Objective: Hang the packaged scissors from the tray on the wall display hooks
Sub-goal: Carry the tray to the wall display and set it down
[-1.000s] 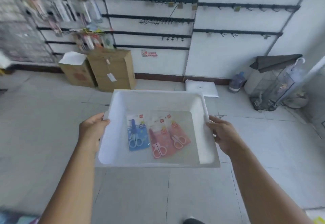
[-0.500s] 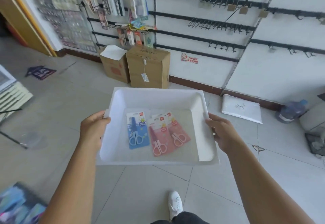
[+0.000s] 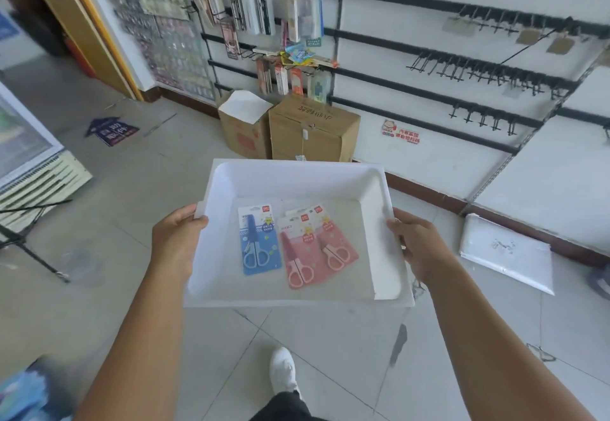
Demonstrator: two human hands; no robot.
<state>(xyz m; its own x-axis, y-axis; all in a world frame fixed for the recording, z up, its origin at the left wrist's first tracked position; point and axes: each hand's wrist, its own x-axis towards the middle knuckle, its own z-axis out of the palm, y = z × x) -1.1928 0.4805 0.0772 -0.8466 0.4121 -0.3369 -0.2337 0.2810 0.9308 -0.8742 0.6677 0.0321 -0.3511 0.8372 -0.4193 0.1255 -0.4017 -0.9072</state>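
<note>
White tray (image 3: 297, 178) carried level, left hand (image 3: 176, 239) and right hand (image 3: 417, 245) each clamped on side rim, balancing load. Three scissor packs flat inside: blue pack (image 3: 259, 240), two overlapping pink packs (image 3: 315, 249). Empty wall hooks (image 3: 478, 69) well apart; none hung yet.

Rear pink scissors pack (image 3: 333, 239) partly overlapped, hanging goods (image 3: 264, 14) blurred, wall hooks (image 3: 478, 67) cropped right.

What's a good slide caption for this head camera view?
Both hands, left hand and right hand, carry a white tray of three packaged scissors toward wall hooks.
</note>
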